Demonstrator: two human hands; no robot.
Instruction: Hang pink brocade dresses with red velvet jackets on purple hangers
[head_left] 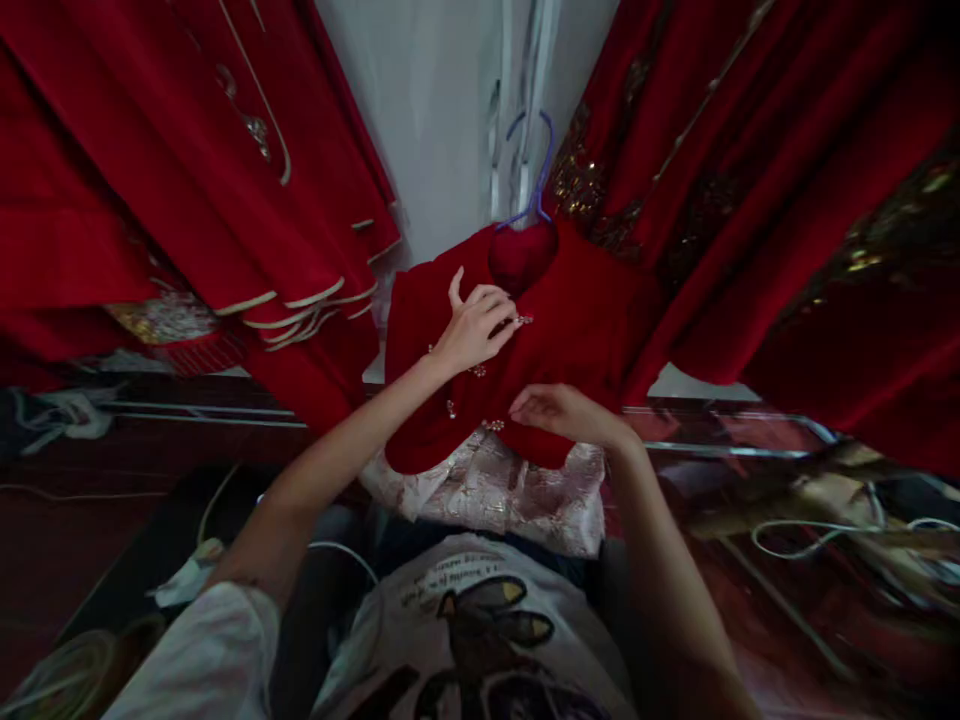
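A small red velvet jacket (pixel 585 320) hangs in front of me on a blue hanger (pixel 536 170). A pale brocade skirt (pixel 510 495) shows below its hem. My left hand (pixel 476 325) rests on the jacket's chest just under the collar, fingers curled around a small metallic clasp. My right hand (pixel 562 412) is lower down at the front hem, fingers pinched on the red cloth beside another clasp. A row of small shiny clasps runs down the jacket's front between the two hands.
Large red embroidered garments hang at the left (pixel 187 180) and at the right (pixel 787 200), crowding both sides. A white wall (pixel 442 110) shows behind. White cables (pixel 825 535) lie on a glossy surface at the lower right, with a metal rail (pixel 712 448) across.
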